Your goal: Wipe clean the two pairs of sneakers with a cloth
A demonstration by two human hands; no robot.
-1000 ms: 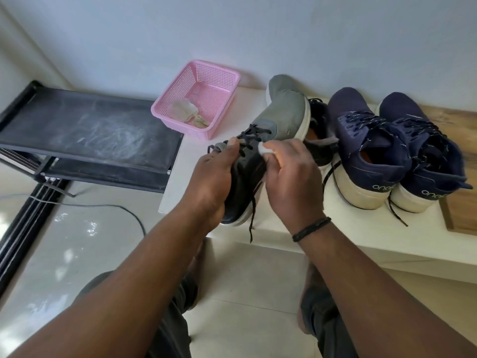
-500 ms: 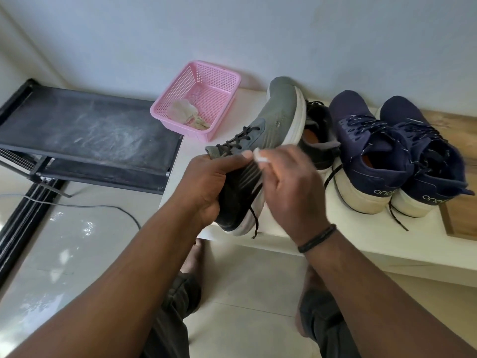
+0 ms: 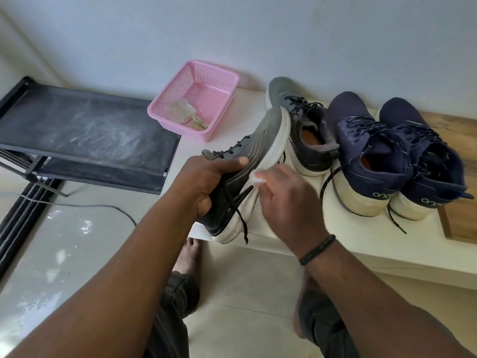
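My left hand (image 3: 206, 180) grips a grey and black sneaker (image 3: 260, 148) by its collar, tilted on its side so the white sole faces right. My right hand (image 3: 286, 202) holds a small white cloth (image 3: 258, 178) against the sneaker's side, near the sole. The matching grey sneaker (image 3: 302, 125) stands upright on the white bench (image 3: 335, 241) behind it. Two navy sneakers (image 3: 366, 151) (image 3: 426, 161) with white soles stand side by side to the right.
A pink basket (image 3: 219, 81) holding a crumpled rag (image 3: 183, 111) sits at the bench's back left. A black shoe rack (image 3: 85, 130) stands to the left. A wooden board (image 3: 459, 218) lies at the bench's right end. My knees and bare feet are below.
The held sneaker has rolled onto its side, turning its white sole toward my right hand. My right hand has slid down with the cloth from the laces to the sneaker's side.
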